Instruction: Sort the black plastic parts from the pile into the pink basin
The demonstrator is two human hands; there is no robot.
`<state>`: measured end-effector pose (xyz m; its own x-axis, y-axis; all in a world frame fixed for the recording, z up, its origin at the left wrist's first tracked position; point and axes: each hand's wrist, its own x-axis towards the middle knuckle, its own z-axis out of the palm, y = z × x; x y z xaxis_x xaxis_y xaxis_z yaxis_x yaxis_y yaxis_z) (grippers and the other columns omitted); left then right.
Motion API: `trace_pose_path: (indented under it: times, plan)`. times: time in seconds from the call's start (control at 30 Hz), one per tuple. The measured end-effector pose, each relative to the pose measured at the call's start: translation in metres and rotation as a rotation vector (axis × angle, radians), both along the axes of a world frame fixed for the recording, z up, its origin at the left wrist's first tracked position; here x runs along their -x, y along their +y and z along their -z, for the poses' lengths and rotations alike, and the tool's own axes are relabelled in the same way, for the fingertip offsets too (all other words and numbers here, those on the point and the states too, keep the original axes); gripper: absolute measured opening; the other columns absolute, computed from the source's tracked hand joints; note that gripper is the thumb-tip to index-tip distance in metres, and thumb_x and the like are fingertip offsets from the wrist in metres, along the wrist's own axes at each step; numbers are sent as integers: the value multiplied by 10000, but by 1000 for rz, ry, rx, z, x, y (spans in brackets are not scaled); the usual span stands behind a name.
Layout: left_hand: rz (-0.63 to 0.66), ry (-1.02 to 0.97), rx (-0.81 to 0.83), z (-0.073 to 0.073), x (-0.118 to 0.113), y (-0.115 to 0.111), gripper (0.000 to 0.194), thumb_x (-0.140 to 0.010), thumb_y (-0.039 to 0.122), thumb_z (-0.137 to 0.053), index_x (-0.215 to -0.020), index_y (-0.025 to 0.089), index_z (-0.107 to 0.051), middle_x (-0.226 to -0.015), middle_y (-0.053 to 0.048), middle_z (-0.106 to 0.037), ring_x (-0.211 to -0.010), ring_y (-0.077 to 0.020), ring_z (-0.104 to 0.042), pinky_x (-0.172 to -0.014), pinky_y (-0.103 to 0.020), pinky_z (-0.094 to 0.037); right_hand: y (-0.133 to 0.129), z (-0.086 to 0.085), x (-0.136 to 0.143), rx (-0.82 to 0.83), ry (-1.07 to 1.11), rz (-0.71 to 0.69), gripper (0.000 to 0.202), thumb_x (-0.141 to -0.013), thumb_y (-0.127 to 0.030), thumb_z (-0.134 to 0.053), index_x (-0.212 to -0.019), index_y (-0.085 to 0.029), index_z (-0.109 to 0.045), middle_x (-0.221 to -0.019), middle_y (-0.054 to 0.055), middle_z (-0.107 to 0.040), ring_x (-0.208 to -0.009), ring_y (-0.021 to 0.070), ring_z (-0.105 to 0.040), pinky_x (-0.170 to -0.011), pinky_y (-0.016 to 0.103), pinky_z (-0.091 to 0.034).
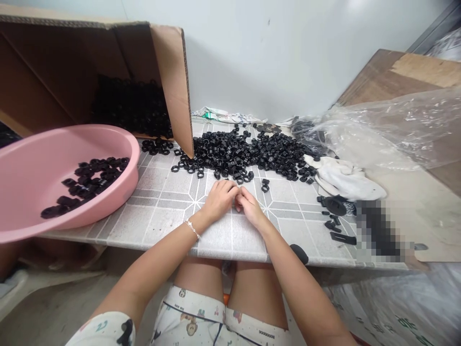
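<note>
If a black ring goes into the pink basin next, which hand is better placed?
Probably the left hand: it is nearer the pink basin at the left; the right hand would have to reach across.

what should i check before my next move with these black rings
1. Left hand and right hand together, close to the ring pile: ok
2. Ring held between them: cannot tell, the hands hide it
3. All rings gathered: not ok, loose rings lie apart in front
4. Pink basin away from the hands: ok
5. White cloth away from the hands: ok
</note>
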<state>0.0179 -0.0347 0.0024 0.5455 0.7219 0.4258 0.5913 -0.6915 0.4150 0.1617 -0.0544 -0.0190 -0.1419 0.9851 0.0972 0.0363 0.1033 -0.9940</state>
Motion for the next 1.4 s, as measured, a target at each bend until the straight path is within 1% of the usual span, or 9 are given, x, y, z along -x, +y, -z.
trace_pose_path:
  times: [0.27, 0.47, 0.73, 0.83, 0.97, 1.13, 1.27, 1.33, 1.4]
  plan:
    - [-101, -442, 390, 12, 4, 15, 366, -846, 150, -521, -1190, 183, -400, -1060, -78, -612, -992, -180, -596, -911, -348, -456, 9, 0, -15, -48, 10, 161, 324, -838, -528, -522, -748, -225, -450, -531, -81, -412, -470, 103, -474, -523, 252, -419]
    - [-125, -505, 439, 13, 4, 18, 229, -814, 150, -560, -1017, 191, -464, -1075, -68, -613, -1029, -173, -591, -917, -339, -453, 17, 7, -25, -73, -41, 358, 221, -839, -441, -491, -842, -220, -474, -568, -76, -429, -495, 113, -479, -561, 260, -431]
    - [-79, -514, 514, 15, 8, 16, 264, -796, 330, -637, -996, 159, -615, -921, -40, -658, -817, -154, -600, -793, -294, -470, 20, 20, -50, -350, -448, 1075, 395, -783, -287, -477, -1169, -202, -482, -1069, 131, -553, -994, 273, -523, -889, 462, -400]
    - [-110, -452, 390, 7, 11, 11, 297, -844, 387, -585, -1036, 166, -630, -894, -48, -664, -794, -166, -596, -768, -307, -474, 25, 31, -53, -307, -639, 928, 484, -742, -322, -555, -1217, -242, -515, -1202, 141, -523, -1113, 323, -464, -933, 531, -346]
    - [-212, -410, -90, -22, 31, -16, 296, -874, 379, -566, -1118, 215, -604, -1065, -82, -661, -1019, -212, -573, -934, -386, -427, 29, 41, -53, -294, -695, 784, 261, -773, -245, -495, -974, -228, -659, -1081, 125, -578, -1068, 306, -457, -932, 544, -333]
    - [-735, -318, -514, -87, 117, -57, 315, -879, 338, -552, -1152, 185, -588, -1072, -116, -643, -1042, -264, -543, -977, -477, -366, 27, 40, -52, -340, -599, 755, 261, -778, -184, -469, -962, -170, -654, -922, 114, -557, -915, 260, -503, -878, 460, -410]
    - [-1099, 3, -292, -123, 206, -43, 306, -802, 278, -619, -1075, 142, -628, -952, -118, -643, -1018, -342, -535, -932, -562, -371, 24, 35, -49, -331, -523, 618, 199, -798, -213, -495, -941, -169, -625, -936, 91, -545, -847, 223, -532, -856, 426, -451]
    - [-1081, 106, -45, -128, 233, -27, 303, -780, 260, -629, -1060, 143, -630, -872, -90, -647, -946, -335, -568, -872, -547, -426, 22, 32, -45, -343, -519, 527, 198, -805, -224, -511, -968, -172, -612, -965, 90, -549, -850, 219, -542, -859, 427, -461]
    - [-1021, 126, -40, -128, 239, -14, 414, -730, 245, -675, -1124, 146, -601, -940, -91, -654, -980, -344, -568, -881, -545, -435, 21, 28, -40, -371, -553, 463, 237, -814, -223, -518, -1034, -181, -594, -1002, 95, -552, -897, 232, -545, -870, 441, -462]
